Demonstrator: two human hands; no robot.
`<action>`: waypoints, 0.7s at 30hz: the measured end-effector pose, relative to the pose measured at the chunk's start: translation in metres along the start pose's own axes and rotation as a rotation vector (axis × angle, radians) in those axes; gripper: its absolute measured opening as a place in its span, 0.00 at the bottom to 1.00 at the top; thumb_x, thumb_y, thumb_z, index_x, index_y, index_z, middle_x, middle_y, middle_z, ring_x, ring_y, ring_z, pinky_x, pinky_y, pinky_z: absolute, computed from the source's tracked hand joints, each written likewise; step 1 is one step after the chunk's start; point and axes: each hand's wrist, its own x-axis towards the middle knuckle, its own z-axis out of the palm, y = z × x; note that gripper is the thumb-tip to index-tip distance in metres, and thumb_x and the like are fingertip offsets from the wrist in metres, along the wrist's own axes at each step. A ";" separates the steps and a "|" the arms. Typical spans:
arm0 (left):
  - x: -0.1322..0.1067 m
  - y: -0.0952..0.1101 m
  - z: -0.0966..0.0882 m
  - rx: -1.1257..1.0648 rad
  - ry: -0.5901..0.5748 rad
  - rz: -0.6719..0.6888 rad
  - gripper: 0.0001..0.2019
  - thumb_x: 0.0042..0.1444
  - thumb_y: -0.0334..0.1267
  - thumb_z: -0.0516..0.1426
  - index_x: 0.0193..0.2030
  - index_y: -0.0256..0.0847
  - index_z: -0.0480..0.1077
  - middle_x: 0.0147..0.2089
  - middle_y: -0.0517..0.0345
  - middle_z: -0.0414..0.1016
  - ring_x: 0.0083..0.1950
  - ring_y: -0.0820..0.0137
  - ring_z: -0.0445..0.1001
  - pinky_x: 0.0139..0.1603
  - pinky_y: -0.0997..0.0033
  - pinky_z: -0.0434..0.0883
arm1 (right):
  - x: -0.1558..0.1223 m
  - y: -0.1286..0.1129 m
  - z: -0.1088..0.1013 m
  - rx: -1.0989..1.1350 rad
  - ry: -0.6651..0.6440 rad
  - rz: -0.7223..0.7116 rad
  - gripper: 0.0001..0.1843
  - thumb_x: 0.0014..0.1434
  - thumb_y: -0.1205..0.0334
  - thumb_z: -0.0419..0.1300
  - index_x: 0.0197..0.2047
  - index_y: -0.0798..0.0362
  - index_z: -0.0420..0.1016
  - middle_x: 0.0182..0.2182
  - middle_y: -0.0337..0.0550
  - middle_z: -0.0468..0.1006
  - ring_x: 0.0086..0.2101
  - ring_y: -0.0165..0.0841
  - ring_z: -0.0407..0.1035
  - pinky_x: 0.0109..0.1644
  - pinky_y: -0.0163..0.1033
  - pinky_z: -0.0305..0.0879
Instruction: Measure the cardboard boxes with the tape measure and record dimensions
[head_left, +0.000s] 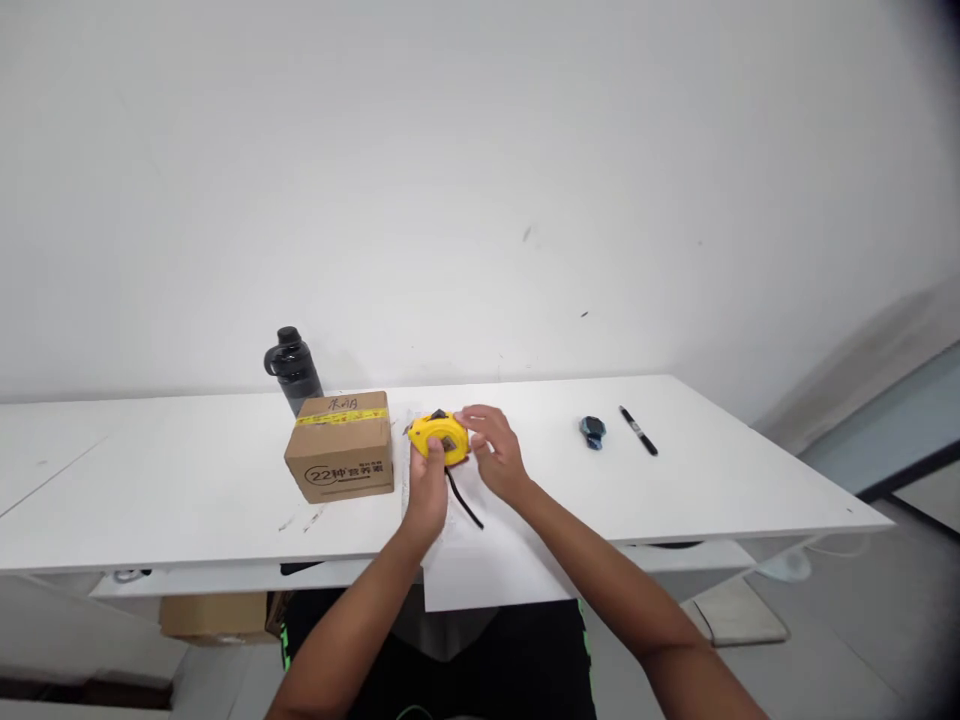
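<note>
A yellow tape measure (453,434) with a black button on top is held up over the desk. My left hand (427,493) is closed on it from below, the thumb pressed against its face. My right hand (501,460) is at its right side, with the fingers bent and fingertips on the upper right edge. From the tape measure hangs a black wrist strap (465,503). Under both hands lie sheets of white paper (487,575), reaching past the desk's front edge. A brown cardboard box (345,455) with yellow tape across its top stands just left of my left hand.
Behind the box is a dark water bottle (295,370) with a carry loop. On the right of the white desk (712,490) lie a dark watch-like object (592,431) and a black pen (638,431). Another cardboard box (214,617) sits below the desk at left.
</note>
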 end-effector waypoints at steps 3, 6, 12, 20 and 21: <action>0.042 -0.023 -0.011 0.237 -0.002 0.007 0.29 0.56 0.59 0.55 0.56 0.39 0.63 0.53 0.47 0.72 0.52 0.62 0.73 0.51 0.64 0.70 | 0.000 0.044 -0.006 -0.121 -0.043 0.216 0.26 0.70 0.49 0.39 0.47 0.48 0.78 0.47 0.47 0.75 0.49 0.37 0.68 0.55 0.46 0.64; 0.078 -0.043 -0.031 0.501 -0.014 0.013 0.25 0.54 0.56 0.58 0.49 0.37 0.66 0.45 0.50 0.74 0.45 0.64 0.74 0.46 0.66 0.70 | 0.003 0.083 0.001 -0.469 -0.436 0.429 0.22 0.69 0.59 0.43 0.63 0.49 0.63 0.46 0.47 0.77 0.42 0.36 0.71 0.47 0.41 0.65; 0.115 -0.059 -0.067 0.677 0.102 0.068 0.23 0.55 0.57 0.57 0.47 0.40 0.66 0.41 0.54 0.74 0.42 0.65 0.73 0.43 0.66 0.70 | 0.018 0.117 0.031 -0.797 -0.867 0.374 0.17 0.65 0.64 0.51 0.55 0.47 0.70 0.46 0.49 0.77 0.40 0.38 0.73 0.43 0.40 0.62; 0.132 -0.077 -0.077 0.437 0.195 -0.015 0.25 0.55 0.58 0.56 0.49 0.40 0.61 0.47 0.49 0.72 0.43 0.67 0.75 0.36 0.70 0.74 | 0.009 0.119 -0.022 -0.653 -0.417 0.605 0.16 0.70 0.58 0.41 0.50 0.53 0.65 0.30 0.44 0.76 0.29 0.35 0.69 0.35 0.39 0.60; 0.131 -0.077 -0.076 0.424 0.182 -0.020 0.26 0.55 0.57 0.57 0.51 0.41 0.59 0.48 0.49 0.72 0.44 0.67 0.75 0.35 0.71 0.74 | 0.001 0.113 -0.024 -0.508 -0.295 0.654 0.16 0.69 0.52 0.44 0.46 0.52 0.66 0.27 0.40 0.74 0.27 0.33 0.67 0.33 0.38 0.59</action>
